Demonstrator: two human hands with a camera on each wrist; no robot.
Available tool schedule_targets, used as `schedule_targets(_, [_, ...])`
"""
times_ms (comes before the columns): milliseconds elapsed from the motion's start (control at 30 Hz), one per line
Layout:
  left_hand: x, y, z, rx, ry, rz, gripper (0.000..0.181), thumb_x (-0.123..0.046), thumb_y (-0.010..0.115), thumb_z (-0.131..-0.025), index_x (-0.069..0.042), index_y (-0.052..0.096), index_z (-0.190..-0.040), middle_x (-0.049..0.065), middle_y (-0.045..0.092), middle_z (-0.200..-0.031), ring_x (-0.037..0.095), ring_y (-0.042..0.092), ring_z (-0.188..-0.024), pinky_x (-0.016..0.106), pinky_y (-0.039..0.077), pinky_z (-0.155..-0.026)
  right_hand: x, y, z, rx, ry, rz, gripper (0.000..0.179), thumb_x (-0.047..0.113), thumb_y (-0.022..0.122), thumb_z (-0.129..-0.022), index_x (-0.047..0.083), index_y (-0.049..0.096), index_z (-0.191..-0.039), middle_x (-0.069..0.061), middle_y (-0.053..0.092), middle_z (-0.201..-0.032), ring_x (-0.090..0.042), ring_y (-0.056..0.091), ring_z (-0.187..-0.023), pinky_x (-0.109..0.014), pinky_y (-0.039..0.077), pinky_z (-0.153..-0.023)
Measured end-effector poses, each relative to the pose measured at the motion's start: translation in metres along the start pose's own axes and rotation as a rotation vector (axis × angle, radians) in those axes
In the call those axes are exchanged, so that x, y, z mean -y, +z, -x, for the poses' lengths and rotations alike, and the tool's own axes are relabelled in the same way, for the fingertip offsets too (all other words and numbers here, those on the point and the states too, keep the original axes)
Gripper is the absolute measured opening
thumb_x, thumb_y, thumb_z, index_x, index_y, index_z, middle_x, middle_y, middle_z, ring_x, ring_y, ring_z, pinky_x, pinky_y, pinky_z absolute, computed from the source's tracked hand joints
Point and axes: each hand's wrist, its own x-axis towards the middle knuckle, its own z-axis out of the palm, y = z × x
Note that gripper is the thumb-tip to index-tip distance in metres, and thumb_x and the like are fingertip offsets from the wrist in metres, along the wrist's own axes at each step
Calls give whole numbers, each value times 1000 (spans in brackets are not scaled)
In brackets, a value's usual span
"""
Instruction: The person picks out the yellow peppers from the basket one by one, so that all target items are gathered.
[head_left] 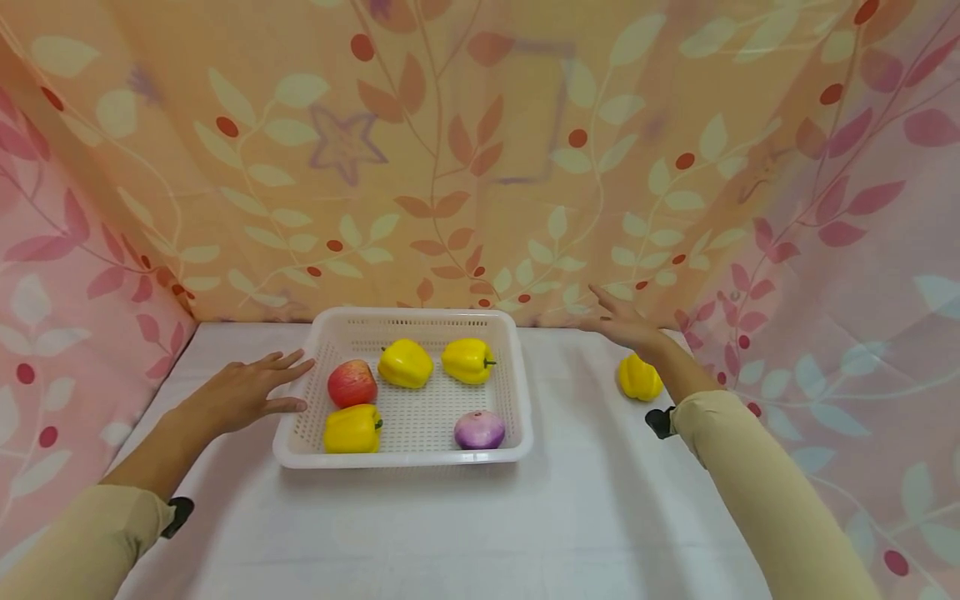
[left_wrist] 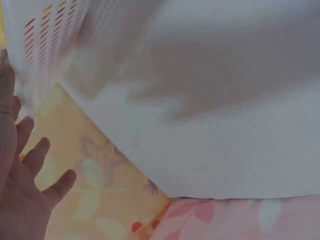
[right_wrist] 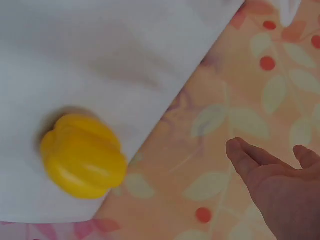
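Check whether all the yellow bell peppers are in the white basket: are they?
No, one yellow bell pepper sits outside the white basket, on the white cloth to its right.

Orange leaf-print cloth point(head_left: 510, 233) behind white-topped table point(head_left: 465, 533).

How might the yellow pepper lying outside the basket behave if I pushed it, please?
The yellow pepper would probably roll unevenly, since its sides are rounded but lobed. Its glossy shine suggests it may be slippery. Its full, unsagging shape on the white surface hints at stiffness.
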Motion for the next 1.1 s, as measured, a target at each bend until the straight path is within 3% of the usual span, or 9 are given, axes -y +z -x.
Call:
schedule_targets(267, [0, -1, 1, -6, 6, -3, 79, -56, 65, -89, -11, 42, -150, 21, 38, -154, 54, 31, -139, 78, 28, -100, 35, 32, -16, 39, -85, -1, 92, 48, 67, -91, 23, 13, -161, -10, 11, -167, -46, 21, -147, -68, 24, -112])
schedule_targets(567, [-1, -1, 1, -4, 2, 15, 79, -56, 65, -90, -11, 42, -151, 21, 37, -155, 54, 30, -139, 78, 28, -101, 67, 66, -28, 120, -130, -54, 83, 35, 69, -93, 19, 23, -160, -15, 18, -164, -44, 25, -146, -62, 27, -114])
schedule_targets(867, [-1, -1, 0, 1, -3, 16, 79, -57, 65, -90, -13, 41, -151, 19, 36, -156, 53, 29, -140, 78, 26, -102, 77, 100, -34, 199, -104, -14, 83, 38, 72, -89, 24, 28, -158, -19, 25, -161, -42, 33, -143, -62, 29, -113])
schedule_targets(1100, [-1, -1, 0, -1, 0, 6, 79, -57, 65, -89, -13, 42, -151, 19, 37, -155, 53, 30, -140, 78, 26, -101, 77, 125, -43, 222, -78, -123, 87, 31, 74, -89, 19, 25, -159, -22, 21, -162, -41, 31, -144, -56, 38, -110])
